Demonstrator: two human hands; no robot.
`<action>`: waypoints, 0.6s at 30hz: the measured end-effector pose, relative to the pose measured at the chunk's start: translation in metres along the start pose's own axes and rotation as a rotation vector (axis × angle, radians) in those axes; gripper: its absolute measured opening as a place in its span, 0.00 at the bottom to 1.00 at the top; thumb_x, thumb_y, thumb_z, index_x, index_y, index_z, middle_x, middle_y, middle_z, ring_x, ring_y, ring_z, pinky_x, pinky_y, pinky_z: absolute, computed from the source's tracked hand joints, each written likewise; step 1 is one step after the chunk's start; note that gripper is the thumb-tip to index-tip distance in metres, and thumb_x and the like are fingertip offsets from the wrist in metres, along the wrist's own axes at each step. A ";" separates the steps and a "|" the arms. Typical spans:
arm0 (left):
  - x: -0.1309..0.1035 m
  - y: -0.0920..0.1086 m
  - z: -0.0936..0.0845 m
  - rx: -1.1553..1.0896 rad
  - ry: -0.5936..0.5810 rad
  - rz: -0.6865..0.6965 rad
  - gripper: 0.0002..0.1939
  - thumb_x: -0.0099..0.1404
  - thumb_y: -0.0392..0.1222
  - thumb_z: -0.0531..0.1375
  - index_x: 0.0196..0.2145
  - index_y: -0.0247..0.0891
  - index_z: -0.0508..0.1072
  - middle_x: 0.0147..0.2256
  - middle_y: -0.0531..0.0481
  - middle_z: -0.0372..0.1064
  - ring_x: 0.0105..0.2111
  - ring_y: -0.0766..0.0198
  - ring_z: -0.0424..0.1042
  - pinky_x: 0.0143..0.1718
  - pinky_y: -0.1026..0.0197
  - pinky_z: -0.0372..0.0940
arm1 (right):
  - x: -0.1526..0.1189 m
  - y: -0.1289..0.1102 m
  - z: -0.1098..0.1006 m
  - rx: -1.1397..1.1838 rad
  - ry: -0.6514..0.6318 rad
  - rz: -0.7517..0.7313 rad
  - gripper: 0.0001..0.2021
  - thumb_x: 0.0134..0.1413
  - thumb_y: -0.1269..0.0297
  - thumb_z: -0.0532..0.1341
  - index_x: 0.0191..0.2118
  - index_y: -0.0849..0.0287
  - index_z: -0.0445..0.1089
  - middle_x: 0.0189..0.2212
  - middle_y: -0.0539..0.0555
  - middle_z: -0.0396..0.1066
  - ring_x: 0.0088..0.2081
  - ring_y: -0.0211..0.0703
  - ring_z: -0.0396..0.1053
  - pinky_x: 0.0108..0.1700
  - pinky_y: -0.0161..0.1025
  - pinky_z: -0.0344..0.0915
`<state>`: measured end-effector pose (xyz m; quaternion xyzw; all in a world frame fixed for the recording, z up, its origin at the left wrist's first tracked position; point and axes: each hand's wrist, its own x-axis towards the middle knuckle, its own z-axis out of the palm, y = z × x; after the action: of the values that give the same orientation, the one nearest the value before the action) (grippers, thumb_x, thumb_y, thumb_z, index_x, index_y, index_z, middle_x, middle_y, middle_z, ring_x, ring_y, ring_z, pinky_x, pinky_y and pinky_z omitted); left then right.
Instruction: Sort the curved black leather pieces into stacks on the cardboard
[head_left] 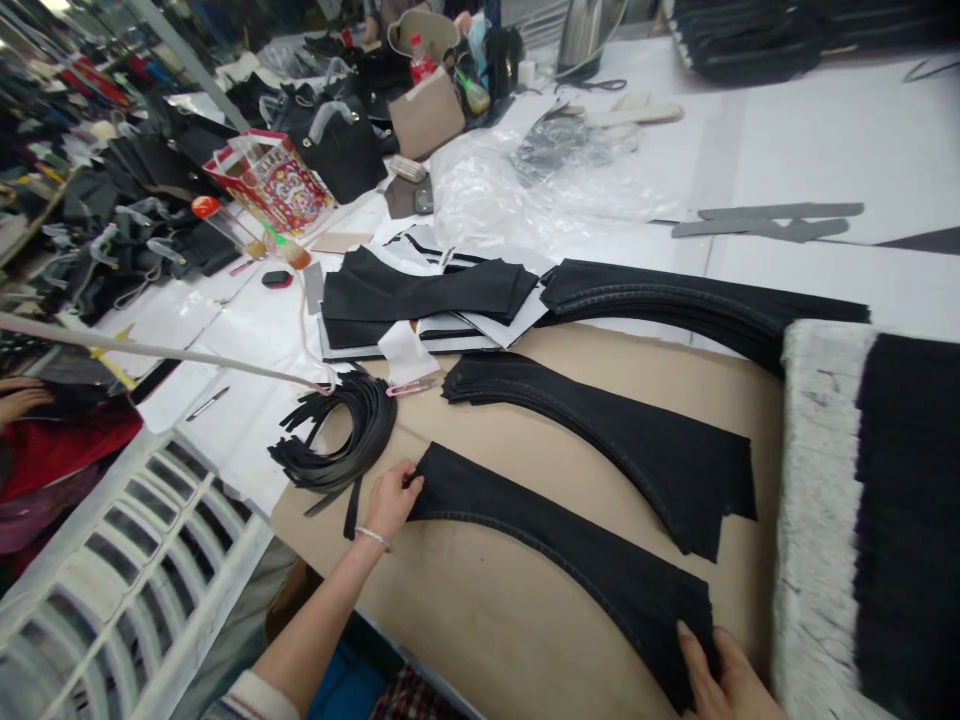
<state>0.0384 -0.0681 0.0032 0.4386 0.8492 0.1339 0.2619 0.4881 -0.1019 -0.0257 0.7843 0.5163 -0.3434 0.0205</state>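
Observation:
A curved black panel [555, 535] with a stitched inner edge lies across the tan board. My left hand [390, 500] pinches its narrow far end, thumb and fingers closed on it. At the wide near end, my right hand [720, 675] grips the panel's corner and is partly cut off by the frame's lower edge. Beyond the held panel rests a stack of similar black panels [600, 440]. A coiled bundle of black strips [379, 425] sits past my left hand, and pink-handled thread snips [411, 388] lie beside it.
Black and white cut pieces [420, 295] are piled behind the board [480, 620]. Another panel stack [675, 295] lies at the back right. A pale block [817, 560] with black material borders the right side. A white slatted rack [127, 590] stands left, near another person's hand [22, 398].

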 end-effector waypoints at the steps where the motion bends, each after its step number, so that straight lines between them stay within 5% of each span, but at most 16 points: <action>1: -0.002 0.002 -0.001 0.017 -0.008 0.006 0.07 0.56 0.44 0.55 0.23 0.41 0.62 0.21 0.57 0.58 0.24 0.66 0.59 0.28 0.64 0.50 | -0.004 -0.005 -0.001 0.005 0.019 0.022 0.27 0.54 0.40 0.45 0.42 0.59 0.66 0.22 0.56 0.70 0.27 0.54 0.71 0.31 0.44 0.64; 6: -0.006 0.001 0.003 0.269 0.027 0.069 0.10 0.60 0.49 0.52 0.32 0.40 0.66 0.27 0.52 0.63 0.28 0.59 0.64 0.29 0.61 0.55 | -0.013 -0.023 -0.003 -0.045 0.093 -0.036 0.20 0.61 0.51 0.42 0.40 0.59 0.64 0.28 0.57 0.73 0.29 0.49 0.72 0.32 0.40 0.61; 11: -0.014 0.010 0.013 0.384 0.365 0.420 0.19 0.63 0.49 0.51 0.46 0.34 0.66 0.41 0.40 0.64 0.43 0.50 0.64 0.44 0.50 0.62 | -0.012 -0.026 -0.004 -0.124 0.140 -0.001 0.14 0.63 0.58 0.46 0.40 0.59 0.64 0.27 0.55 0.73 0.30 0.48 0.73 0.31 0.38 0.57; 15: -0.029 0.027 0.032 0.333 0.193 0.756 0.17 0.66 0.40 0.50 0.52 0.41 0.67 0.43 0.43 0.64 0.43 0.57 0.65 0.45 0.54 0.63 | -0.014 -0.027 -0.003 -0.108 0.152 0.004 0.12 0.63 0.60 0.47 0.38 0.58 0.64 0.26 0.54 0.72 0.28 0.46 0.72 0.29 0.38 0.56; 18: -0.034 0.028 0.047 0.421 0.100 0.812 0.20 0.67 0.38 0.50 0.55 0.46 0.65 0.43 0.44 0.64 0.43 0.57 0.65 0.42 0.55 0.64 | -0.014 -0.027 -0.003 -0.094 0.153 0.004 0.11 0.63 0.61 0.47 0.38 0.59 0.64 0.26 0.54 0.71 0.29 0.46 0.72 0.30 0.38 0.56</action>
<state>0.0998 -0.0798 -0.0118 0.7724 0.6290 0.0713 0.0522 0.4642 -0.0997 -0.0071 0.8074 0.5305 -0.2578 0.0185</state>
